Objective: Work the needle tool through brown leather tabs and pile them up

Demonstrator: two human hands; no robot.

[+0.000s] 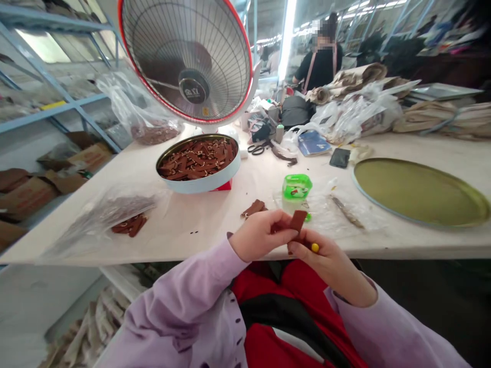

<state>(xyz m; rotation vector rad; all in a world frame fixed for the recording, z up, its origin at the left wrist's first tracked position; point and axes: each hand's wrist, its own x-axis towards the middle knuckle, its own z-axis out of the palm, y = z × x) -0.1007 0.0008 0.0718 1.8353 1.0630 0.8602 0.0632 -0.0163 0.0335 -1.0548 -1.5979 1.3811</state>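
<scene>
Left hand and right hand pinch one brown tab, fingers closed on it, off the desk edge; a slip likely drops it lapward.

Counter: round tin full of brown tabs, just in front of a caged heater. Gold lid flat at right. Green tub between them; phone and scissors farther back. Clear bag at left.
</scene>
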